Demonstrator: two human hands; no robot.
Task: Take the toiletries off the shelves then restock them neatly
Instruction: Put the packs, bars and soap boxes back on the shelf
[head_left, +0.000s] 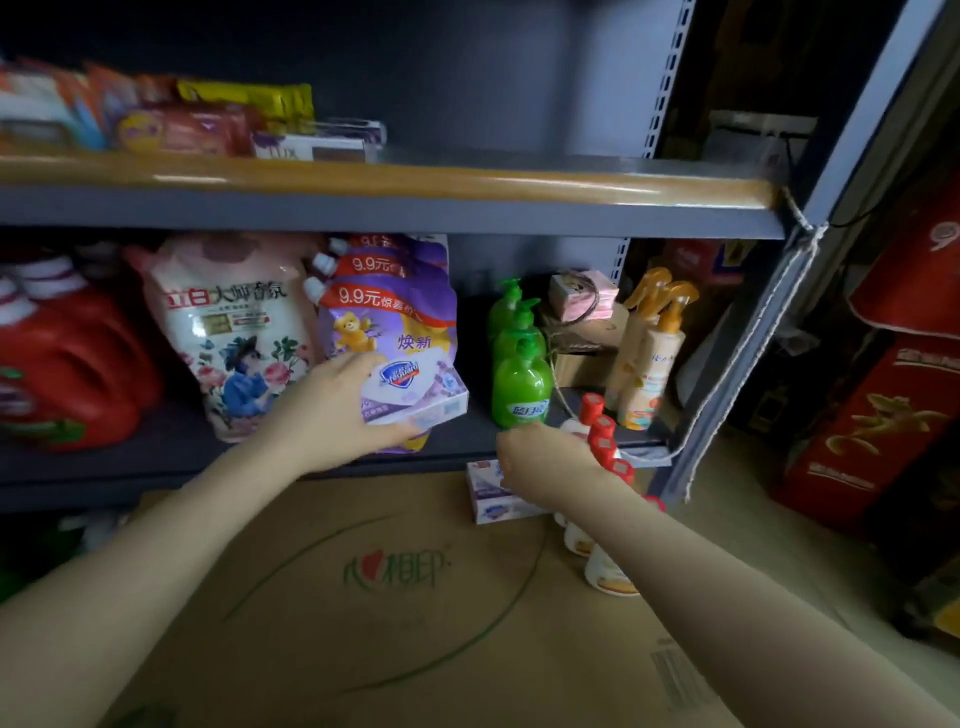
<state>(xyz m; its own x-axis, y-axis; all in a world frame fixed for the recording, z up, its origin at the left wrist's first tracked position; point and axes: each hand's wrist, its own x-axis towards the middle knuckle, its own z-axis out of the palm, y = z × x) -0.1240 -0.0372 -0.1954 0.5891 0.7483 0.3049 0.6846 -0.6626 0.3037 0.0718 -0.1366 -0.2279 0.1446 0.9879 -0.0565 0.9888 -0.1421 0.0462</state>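
Currently, the left hand (332, 410) grips a white-and-lilac rectangular soap box (415, 389), thumb under its near edge and fingers over the top, holding it in front of the purple refill pouches (387, 317) above the dark lower shelf (156, 452). The right hand (540, 462) reaches down onto a second, matching soap box (488, 493) lying on the brown cardboard carton (395, 597) below the shelf edge; its fingers curl over the box, but whether they clamp it cannot be told. Red-capped white bottles (602, 436) stand just beside this hand. Judged from the layout, the step is either collecting or restocking soap boxes. The next move calls for a firm grip on the lower box without knocking the neighbouring bottles or the green pump bottles (519, 374).
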